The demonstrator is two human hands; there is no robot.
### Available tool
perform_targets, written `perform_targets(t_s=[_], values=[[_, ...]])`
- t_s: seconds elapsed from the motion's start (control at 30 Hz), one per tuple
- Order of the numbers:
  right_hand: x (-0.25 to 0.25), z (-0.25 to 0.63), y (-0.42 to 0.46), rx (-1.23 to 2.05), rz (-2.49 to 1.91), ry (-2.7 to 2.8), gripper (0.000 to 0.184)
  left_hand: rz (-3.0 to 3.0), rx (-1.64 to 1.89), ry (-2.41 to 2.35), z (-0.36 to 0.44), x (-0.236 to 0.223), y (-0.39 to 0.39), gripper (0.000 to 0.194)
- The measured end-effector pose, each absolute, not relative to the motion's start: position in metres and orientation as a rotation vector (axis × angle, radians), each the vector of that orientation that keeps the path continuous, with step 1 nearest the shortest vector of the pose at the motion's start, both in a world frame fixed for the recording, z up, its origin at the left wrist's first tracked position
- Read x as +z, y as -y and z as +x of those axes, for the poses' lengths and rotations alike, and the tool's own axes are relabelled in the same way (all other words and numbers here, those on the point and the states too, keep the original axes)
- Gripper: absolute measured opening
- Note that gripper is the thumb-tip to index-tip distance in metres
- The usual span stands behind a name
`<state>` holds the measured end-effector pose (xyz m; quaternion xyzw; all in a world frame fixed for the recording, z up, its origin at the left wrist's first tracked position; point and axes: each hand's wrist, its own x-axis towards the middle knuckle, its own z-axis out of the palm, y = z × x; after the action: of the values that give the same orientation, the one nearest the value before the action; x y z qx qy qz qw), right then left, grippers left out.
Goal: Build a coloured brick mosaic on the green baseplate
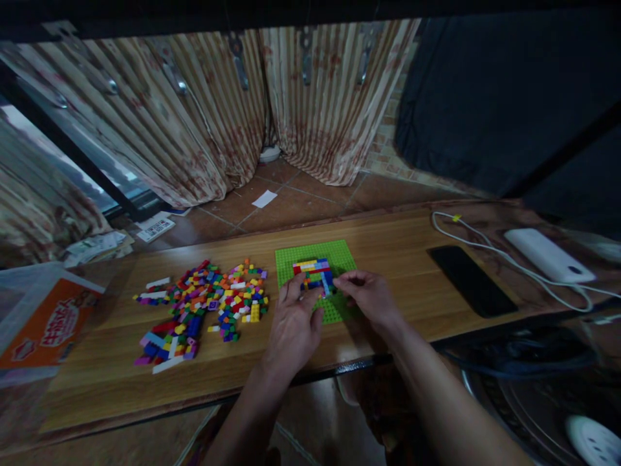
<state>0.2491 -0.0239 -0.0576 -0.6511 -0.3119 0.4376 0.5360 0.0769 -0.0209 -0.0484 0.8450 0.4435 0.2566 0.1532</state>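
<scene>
Baseplate (347, 260), green, lies flat on the wood table (398, 243), a bit right of mid, w/ the build (313, 266) on it: a small ring of red, yellow, white & blue bricks, approx. center of plate. Left hand (295, 317) comes in from the near side, fingers bent over the near left part of the build & touching it; can't tell if they grip a pc. or just press. Right hand (367, 294) is at the build's right side, thumb & index tips close tog.; too small/dark to tell if a brick is btwn them. Loose pile (198, 298) of mixed-color bricks spreads on the table left of the plate, well apart from the build, w/ longer pcs. mostly at its left & near left. Box (53, 317), clear w/ orange label, is at far left end. Phone (473, 281), dark screen up, lies right of right hand; white device (548, 255) & white cable (449, 226) are farther right. Beyond the table's far edge: tiled floor (301, 194) w/ white paper (264, 199), then striped curtains (320, 103).
</scene>
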Motion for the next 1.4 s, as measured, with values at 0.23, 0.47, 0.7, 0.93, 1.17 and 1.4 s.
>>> perform_targets(t_s=[0.23, 0.47, 0.7, 0.93, 1.17, 1.4], values=[[-0.051, 0.254, 0.024, 0.906, -1.341, 0.518, 0.034, 2.152, 0.979, -1.413, 0.058, -0.038, 0.005, 0.025], [-0.041, 0.22, 0.028, 0.838, -1.31, 0.809, 0.025, 1.781, 1.332, -1.458, 0.031, -0.034, -0.011, 0.019], [-0.045, 0.176, 0.042, 0.934, -1.297, 1.261, 0.018, 1.128, 1.668, -1.492, 0.007, -0.02, -0.022, 0.014], [-0.061, 0.154, 0.043, 0.716, -1.399, 1.737, 0.014, 0.562, 1.631, -1.175, -0.011, -0.008, -0.02, 0.014], [-0.069, 0.14, 0.038, 0.559, -1.42, 1.83, 0.018, 0.433, 1.636, -1.095, -0.019, -0.007, -0.018, 0.016], [-0.074, 0.128, 0.032, 0.453, -1.472, 1.915, 0.022, 0.451, 1.58, -1.111, -0.022, -0.006, -0.015, 0.017]])
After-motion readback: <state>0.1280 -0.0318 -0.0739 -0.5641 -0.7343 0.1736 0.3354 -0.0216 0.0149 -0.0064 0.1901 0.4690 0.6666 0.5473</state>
